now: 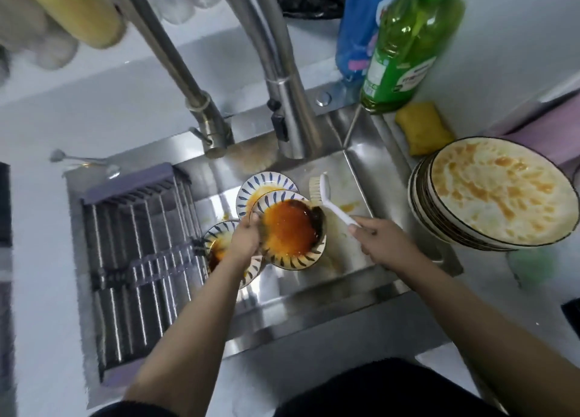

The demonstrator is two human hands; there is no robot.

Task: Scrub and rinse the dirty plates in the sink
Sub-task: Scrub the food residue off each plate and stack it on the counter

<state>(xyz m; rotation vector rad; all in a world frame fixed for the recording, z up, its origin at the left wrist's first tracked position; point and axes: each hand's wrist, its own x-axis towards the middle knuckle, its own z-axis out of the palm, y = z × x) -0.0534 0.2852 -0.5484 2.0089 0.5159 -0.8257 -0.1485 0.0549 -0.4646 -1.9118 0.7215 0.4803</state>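
Gripping the sauce-smeared, blue-patterned ceramic plate by its rim over the steel sink, left hand tilts it; right hand clasps the white plastic brush, bristles apparently clear, so press firmly in circles.

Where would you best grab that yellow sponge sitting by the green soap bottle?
Probably across its narrow width, coming down from above. The yellow sponge lies flat on the sink ledge, its top bare. The green soap bottle stands close behind it and the stack of dirty plates crowds its front edge, so a sideways approach looks cramped, while its two long sides seem free to pinch.
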